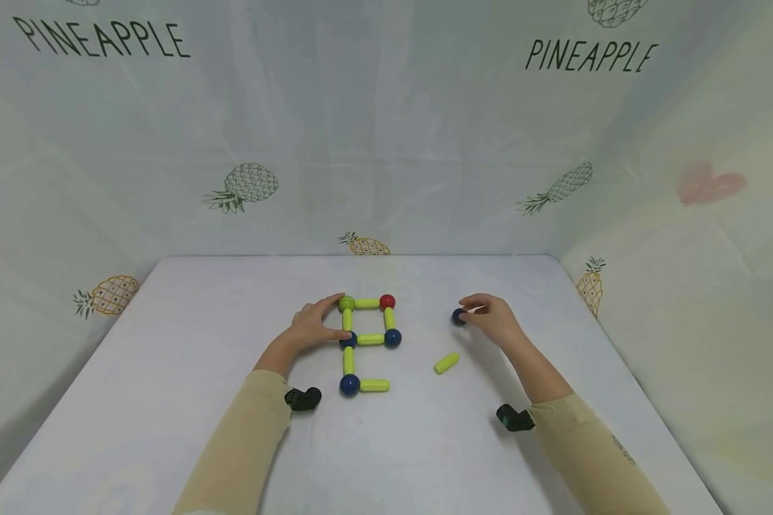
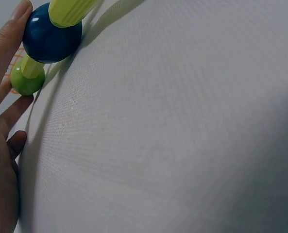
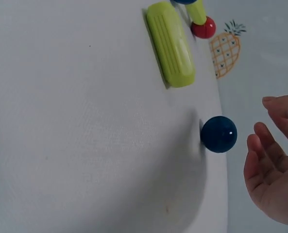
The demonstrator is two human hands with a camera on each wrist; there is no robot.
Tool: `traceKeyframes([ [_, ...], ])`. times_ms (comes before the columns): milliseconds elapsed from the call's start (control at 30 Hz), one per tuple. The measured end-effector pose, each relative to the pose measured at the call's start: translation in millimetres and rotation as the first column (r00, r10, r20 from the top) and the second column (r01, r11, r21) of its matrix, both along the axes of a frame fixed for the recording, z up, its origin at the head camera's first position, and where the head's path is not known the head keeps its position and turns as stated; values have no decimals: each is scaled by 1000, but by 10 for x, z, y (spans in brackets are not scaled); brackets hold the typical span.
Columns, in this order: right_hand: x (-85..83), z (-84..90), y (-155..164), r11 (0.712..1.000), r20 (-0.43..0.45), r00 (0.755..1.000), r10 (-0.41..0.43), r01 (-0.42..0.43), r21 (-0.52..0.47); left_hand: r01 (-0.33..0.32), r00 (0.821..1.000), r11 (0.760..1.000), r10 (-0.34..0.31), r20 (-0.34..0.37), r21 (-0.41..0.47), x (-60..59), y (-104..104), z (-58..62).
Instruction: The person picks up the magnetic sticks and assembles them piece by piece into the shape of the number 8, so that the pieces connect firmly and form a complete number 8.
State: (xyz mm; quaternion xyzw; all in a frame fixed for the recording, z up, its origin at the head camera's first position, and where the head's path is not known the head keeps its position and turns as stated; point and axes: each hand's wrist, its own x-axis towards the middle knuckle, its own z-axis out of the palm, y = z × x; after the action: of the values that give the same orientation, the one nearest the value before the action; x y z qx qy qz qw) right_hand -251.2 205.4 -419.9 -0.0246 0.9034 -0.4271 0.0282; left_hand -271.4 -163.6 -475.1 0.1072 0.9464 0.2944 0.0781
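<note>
My left hand point(image 1: 309, 327) spans the left side of a figure made of yellow-green rods and coloured balls, flat on the table. Its thumb touches a middle blue ball point(image 2: 51, 34), and its fingers reach the green ball point(image 2: 27, 77). A red ball point(image 1: 387, 302) forms the upper right corner, with another blue ball point(image 1: 393, 337) below it. The lowest blue ball point(image 1: 350, 385) bears a rod point(image 1: 375, 385) that points right. My right hand point(image 3: 279, 165) is beside a loose blue ball point(image 3: 219, 134), fingers loosely bent, with a gap between in the right wrist view.
A loose yellow-green rod point(image 1: 446, 363) lies slantwise on the white table point(image 1: 219, 286), between the figure and my right forearm. Dark wrist cameras point(image 1: 515, 418) stick out inward from both sleeves. Pineapple-printed cloth point(image 1: 386, 129) hangs behind the table and at its sides.
</note>
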Motion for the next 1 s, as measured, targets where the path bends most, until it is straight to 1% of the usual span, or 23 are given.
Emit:
traceKeyframes([
  [267, -52, -90, 55, 997, 4, 997, -74, 74, -9, 0, 1000, 1000, 0, -1, 10, -3, 8, 19],
  [467, -118, -180, 68, 994, 61, 993, -105, 106, -9, 1, 1000, 1000, -1, 0, 10, 3, 13, 34],
  [533, -138, -204, 68, 995, 71, 992, -102, 103, -5, 1, 1000, 1000, -1, 2, 13, 4, 13, 35],
  [700, -189, -273, 61, 997, 56, 996, -72, 72, 7, 2, 1000, 1000, -2, 0, 10, -1, 1, 14],
  [800, -214, -312, 50, 998, 65, 996, -61, 61, 3, 6, 1000, 1000, -6, -6, 11, -2, -7, -3],
  [1000, -241, -343, 11, 999, 77, 996, -49, 50, -6, -1, 1000, 1000, 1, -3, 5, -6, -11, -24],
])
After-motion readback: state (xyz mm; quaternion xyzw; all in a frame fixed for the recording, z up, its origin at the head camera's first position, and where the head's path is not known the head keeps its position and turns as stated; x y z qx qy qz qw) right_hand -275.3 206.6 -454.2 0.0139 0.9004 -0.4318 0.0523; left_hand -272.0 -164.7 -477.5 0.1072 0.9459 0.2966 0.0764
